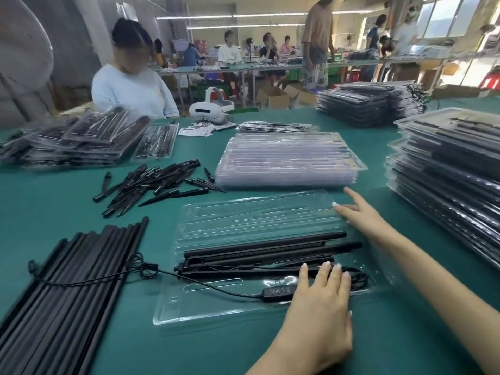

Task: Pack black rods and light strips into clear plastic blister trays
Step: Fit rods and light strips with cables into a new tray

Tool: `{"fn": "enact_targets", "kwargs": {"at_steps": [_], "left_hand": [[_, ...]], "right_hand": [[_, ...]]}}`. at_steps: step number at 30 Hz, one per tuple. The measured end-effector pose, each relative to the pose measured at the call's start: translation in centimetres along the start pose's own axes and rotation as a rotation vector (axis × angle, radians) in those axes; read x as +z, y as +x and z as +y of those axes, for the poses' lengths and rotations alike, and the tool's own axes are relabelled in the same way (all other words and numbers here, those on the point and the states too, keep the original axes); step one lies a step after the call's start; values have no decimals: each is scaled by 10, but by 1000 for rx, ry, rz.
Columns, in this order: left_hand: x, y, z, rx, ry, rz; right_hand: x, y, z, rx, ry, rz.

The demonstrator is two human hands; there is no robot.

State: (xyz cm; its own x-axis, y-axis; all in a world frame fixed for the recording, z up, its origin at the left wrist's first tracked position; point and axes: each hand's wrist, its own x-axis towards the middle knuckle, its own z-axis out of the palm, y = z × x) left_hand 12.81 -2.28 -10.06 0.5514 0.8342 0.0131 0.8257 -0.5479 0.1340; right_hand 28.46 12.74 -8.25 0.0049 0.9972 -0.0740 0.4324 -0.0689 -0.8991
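A clear blister tray [216,304] lies open on the green table in front of me. Black light strips [259,253] sit in its near half, with a cable and a black button controller [278,291]. My left hand [316,315] lies flat, fingers straight, pressing on the strips' right end and the controller. My right hand [362,216] reaches to the far half of the tray [257,215], its straight fingers touching that half's right edge. A bundle of long black rods [73,288] lies to the left.
A stack of empty clear trays [289,161] stands behind the open one. Loose black spikes [154,182] lie at centre left. Packed trays are piled at right [454,169], far right [370,104] and left [75,142]. A person [130,85] sits across the table beside a white headset [213,109].
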Motion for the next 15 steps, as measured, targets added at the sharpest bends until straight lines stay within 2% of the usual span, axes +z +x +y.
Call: {"fn": "enact_targets", "kwargs": {"at_steps": [5,9,12,15], "left_hand": [[-2,1,-9,60,66,-23],[-1,-1,-14,95,108,-1],[-1,-2,-15,109,124,11],[0,-3,-16,98,108,11]], "right_hand": [[1,10,-2,66,195,148],[0,5,-2,-74,168,225],[-10,-4,-4,-227,152,178],[-26,-16,-1,-291,307,90]]}}
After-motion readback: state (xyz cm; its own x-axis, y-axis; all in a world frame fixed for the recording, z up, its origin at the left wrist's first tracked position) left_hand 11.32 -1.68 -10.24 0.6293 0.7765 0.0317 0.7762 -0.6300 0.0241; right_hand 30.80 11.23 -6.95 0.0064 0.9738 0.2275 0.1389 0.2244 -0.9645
